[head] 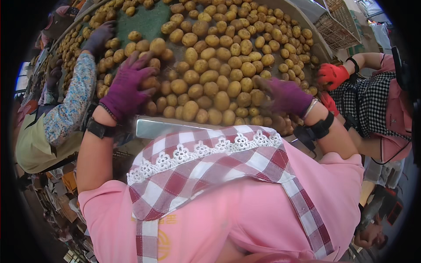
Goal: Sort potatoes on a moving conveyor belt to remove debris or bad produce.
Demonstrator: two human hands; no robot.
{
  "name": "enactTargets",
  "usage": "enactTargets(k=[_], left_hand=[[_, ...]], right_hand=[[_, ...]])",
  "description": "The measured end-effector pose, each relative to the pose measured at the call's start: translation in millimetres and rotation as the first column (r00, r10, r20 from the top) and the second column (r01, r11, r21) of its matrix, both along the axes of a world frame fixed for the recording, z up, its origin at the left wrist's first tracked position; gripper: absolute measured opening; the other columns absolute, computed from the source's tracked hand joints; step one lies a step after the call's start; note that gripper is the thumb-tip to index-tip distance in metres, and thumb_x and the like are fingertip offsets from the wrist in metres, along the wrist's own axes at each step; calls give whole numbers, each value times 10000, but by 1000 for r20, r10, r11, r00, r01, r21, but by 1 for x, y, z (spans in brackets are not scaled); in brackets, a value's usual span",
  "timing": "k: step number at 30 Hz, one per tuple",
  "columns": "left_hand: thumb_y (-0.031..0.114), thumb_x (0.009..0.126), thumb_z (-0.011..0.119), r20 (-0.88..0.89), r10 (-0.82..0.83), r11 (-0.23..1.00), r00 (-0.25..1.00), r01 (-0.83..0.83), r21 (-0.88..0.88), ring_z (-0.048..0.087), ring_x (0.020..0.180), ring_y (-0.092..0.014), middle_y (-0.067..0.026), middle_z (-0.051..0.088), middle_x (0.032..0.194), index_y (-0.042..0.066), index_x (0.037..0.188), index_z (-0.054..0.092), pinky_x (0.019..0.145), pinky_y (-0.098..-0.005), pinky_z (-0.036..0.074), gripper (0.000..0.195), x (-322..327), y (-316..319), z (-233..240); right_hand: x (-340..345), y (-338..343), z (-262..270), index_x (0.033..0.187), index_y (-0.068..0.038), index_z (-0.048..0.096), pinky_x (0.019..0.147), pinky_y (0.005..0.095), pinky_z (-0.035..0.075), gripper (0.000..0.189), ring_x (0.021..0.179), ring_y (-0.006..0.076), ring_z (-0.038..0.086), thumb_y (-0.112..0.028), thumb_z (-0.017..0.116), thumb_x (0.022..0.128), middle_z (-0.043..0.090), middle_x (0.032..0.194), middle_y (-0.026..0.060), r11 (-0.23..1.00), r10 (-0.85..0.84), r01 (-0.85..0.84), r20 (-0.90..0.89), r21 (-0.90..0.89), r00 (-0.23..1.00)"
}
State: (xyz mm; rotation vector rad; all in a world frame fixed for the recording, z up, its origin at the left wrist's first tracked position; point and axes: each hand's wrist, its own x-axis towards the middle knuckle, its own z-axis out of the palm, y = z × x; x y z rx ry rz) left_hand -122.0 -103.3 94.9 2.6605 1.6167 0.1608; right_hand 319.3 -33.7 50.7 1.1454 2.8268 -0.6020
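Many potatoes (209, 76) lie spread over a wide sorting table with a green surface (143, 21). My left hand (130, 83), in a purple glove, rests with spread fingers on potatoes at the left; whether it grips one cannot be told. In a matching purple glove, my right hand (286, 95) is at the right part of the heap, its blurred fingers touching potatoes near the table's near side. Its palm side is hidden. Between both hands the potatoes lie close together, up to the metal edge (171, 127) in front of my checked apron.
A co-worker's gloved hand (100, 37) reaches in among potatoes at the left, close to my left hand. Another co-worker's red gloves (332, 76) are at the table's right rim. Plastic crates (337, 31) stand beyond the upper right rim.
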Motion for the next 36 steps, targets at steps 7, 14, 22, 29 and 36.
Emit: enactTargets(k=[7, 14, 22, 29, 36], left_hand=[[289, 851, 731, -62, 172, 980, 983, -164, 117, 259, 1487, -358, -105, 401, 1562, 120, 1310, 598, 1191, -509, 234, 507, -14, 54, -4], [425, 926, 619, -3, 481, 719, 877, -393, 574, 266, 1483, -347, -104, 335, 1594, 266, 1521, 370, 1152, -639, 203, 664, -24, 102, -18], [475, 939, 562, -436, 299, 954, 849, -284, 101, 263, 1486, -333, -64, 345, 1594, 309, 1535, 338, 1180, -620, 102, 658, 45, 90, 16], [500, 913, 589, -189, 499, 862, 845, -506, 14, 214, 1486, -425, -134, 277, 1618, 262, 1526, 379, 1188, -588, 179, 690, -67, 65, 5], [322, 905, 650, 17, 315, 946, 949, -315, 78, 208, 1497, -398, -177, 265, 1617, 197, 1541, 365, 1209, -499, 169, 708, -29, 2, 11]], right_hand=[[34, 48, -48, 1356, -152, 495, 845, 466, 533, 606, 1038, 357, 657, -330, 721, 822, 636, 1189, 170, 908, -373, 366, -6, 204, 928], [-60, 71, 13, 1340, -121, 527, 871, 426, 544, 605, 1013, 330, 682, -441, 710, 859, 684, 1124, 169, 902, -302, 410, -483, 133, 822], [-176, 88, -16, 1533, -163, 351, 1232, 465, 124, 808, 1487, 294, 273, -594, 561, 882, 338, 1579, 164, 948, 212, -134, -259, 290, 942], [-94, 123, -47, 1508, -171, 395, 1208, 479, 210, 730, 1477, 325, 276, -491, 596, 883, 339, 1581, 120, 920, -7, 80, -187, 384, 982], [92, 124, -121, 1456, -51, 421, 1086, 436, 404, 698, 1311, 401, 476, -429, 636, 910, 497, 1421, 257, 862, -263, 413, -438, 294, 859]])
